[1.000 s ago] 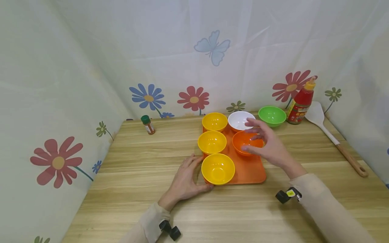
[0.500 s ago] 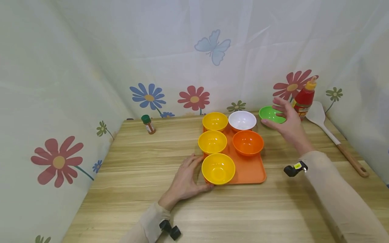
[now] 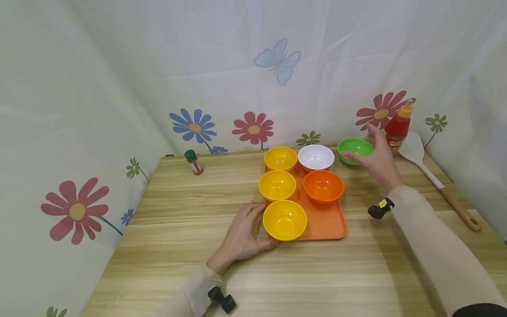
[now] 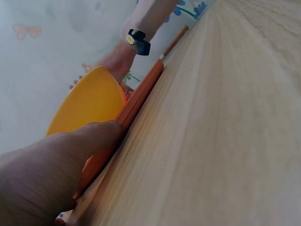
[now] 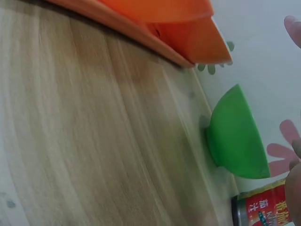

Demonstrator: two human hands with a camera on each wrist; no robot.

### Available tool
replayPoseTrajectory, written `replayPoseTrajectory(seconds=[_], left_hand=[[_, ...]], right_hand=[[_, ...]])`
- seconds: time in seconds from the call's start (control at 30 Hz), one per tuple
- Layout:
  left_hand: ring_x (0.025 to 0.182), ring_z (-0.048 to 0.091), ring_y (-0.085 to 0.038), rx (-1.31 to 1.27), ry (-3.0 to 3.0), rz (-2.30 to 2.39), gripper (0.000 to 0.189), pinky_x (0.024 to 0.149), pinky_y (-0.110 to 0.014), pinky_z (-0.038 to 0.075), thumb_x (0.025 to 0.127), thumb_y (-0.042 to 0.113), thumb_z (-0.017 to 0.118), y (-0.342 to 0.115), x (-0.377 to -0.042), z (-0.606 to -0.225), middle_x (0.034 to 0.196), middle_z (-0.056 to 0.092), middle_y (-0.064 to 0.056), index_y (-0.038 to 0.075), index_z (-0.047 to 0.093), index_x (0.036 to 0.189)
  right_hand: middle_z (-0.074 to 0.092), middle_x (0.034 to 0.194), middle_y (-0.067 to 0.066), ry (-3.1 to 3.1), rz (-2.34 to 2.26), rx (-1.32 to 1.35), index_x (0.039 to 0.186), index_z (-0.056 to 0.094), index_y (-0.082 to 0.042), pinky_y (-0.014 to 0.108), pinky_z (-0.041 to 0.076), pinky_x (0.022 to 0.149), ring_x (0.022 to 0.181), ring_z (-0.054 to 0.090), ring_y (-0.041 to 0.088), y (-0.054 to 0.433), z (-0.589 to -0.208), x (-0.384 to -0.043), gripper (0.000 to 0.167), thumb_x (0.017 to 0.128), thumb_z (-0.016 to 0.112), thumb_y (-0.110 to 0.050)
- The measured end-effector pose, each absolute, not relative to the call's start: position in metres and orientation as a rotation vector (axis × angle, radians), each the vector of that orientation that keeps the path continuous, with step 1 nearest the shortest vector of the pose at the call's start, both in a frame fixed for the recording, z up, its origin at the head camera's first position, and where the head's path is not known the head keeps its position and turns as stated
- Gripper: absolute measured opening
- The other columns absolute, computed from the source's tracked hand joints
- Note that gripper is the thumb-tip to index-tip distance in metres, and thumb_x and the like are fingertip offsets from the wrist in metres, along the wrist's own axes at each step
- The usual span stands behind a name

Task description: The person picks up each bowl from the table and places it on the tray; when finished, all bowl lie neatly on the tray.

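My left hand (image 3: pixel 241 240) grips the front-left corner of an orange tray (image 3: pixel 326 226), its thumb along the front edge and fingers at the left side. In the left wrist view the thumb (image 4: pixel 101 134) lies against the tray's rim, below a yellow bowl (image 4: pixel 89 103). With thumb and fingers spread, my right hand (image 3: pixel 378 160) is at the right side of a green bowl (image 3: pixel 355 145). The thumb overlaps that bowl's front in the head view. In the right wrist view, the green bowl (image 5: pixel 237 136) stands on the table, fingers showing at the right edge.
On the tray sit several yellow bowls (image 3: pixel 284 220), an orange bowl (image 3: pixel 323 187) and a white-lined bowl (image 3: pixel 315 157). Behind my right hand stands a red sauce bottle (image 3: pixel 397 127). A spatula (image 3: pixel 431 176) lies at the right, and a green-capped jar (image 3: pixel 194 163) stands at the back left.
My right hand has moved from above the orange bowl rightward to the green bowl, then lowered beside it. The left hand has stayed at the tray's corner.
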State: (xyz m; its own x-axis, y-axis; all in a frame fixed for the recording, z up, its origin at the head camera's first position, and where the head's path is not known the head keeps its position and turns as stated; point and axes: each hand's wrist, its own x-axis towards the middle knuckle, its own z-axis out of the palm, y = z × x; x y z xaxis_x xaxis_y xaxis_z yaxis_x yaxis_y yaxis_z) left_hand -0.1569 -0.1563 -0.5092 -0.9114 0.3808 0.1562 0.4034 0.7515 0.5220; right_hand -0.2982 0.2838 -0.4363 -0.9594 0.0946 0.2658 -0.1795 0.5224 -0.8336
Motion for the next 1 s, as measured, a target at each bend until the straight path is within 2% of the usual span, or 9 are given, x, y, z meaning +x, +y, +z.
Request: replayPoseTrajectory(seconds=[0.27, 0.53, 0.77, 1.0], left_hand=[[0.168, 0.029, -0.032, -0.654, -2.901, -0.876, 0.111, 0.136, -0.061, 0.025, 0.078, 0.074, 0.089, -0.156, -0.158, -0.509, 0.169, 0.049, -0.001, 0.02, 0.05, 0.167], [0.168, 0.029, -0.032, -0.65, -2.901, -0.882, 0.111, 0.136, -0.059, 0.026, 0.078, 0.072, 0.09, -0.156, -0.157, -0.508, 0.168, 0.05, 0.001, 0.02, 0.05, 0.167], [0.169, 0.029, -0.032, -0.656, -2.902, -0.894, 0.11, 0.137, -0.059, 0.025, 0.079, 0.07, 0.09, -0.155, -0.156, -0.507, 0.168, 0.049, 0.001, 0.02, 0.049, 0.168], [0.169, 0.029, -0.032, -0.657, -2.905, -0.891, 0.11, 0.137, -0.059, 0.024, 0.078, 0.07, 0.091, -0.155, -0.156, -0.506, 0.168, 0.05, 0.002, 0.02, 0.049, 0.167]], right_hand=[[0.018, 0.185, 0.015, -2.531, 1.366, -0.019, 0.18, 0.011, -0.022, 0.076, 0.023, 0.131, 0.168, 0.021, 0.044, 0.29, -0.45, -0.306, 0.124, 0.091, 0.087, -0.062], [0.014, 0.185, 0.023, -2.569, 1.38, -0.066, 0.18, 0.004, -0.017, 0.075, 0.023, 0.132, 0.164, 0.024, 0.051, 0.295, -0.466, -0.315, 0.129, 0.092, 0.089, -0.057], [0.018, 0.182, 0.028, -2.552, 1.445, -0.074, 0.179, 0.003, -0.008, 0.071, 0.025, 0.133, 0.159, 0.03, 0.054, 0.293, -0.471, -0.317, 0.133, 0.09, 0.093, -0.052], [0.034, 0.172, 0.032, -2.541, 1.463, -0.082, 0.175, 0.013, 0.001, 0.068, 0.033, 0.131, 0.151, 0.041, 0.052, 0.293, -0.478, -0.319, 0.125, 0.091, 0.093, -0.048]])
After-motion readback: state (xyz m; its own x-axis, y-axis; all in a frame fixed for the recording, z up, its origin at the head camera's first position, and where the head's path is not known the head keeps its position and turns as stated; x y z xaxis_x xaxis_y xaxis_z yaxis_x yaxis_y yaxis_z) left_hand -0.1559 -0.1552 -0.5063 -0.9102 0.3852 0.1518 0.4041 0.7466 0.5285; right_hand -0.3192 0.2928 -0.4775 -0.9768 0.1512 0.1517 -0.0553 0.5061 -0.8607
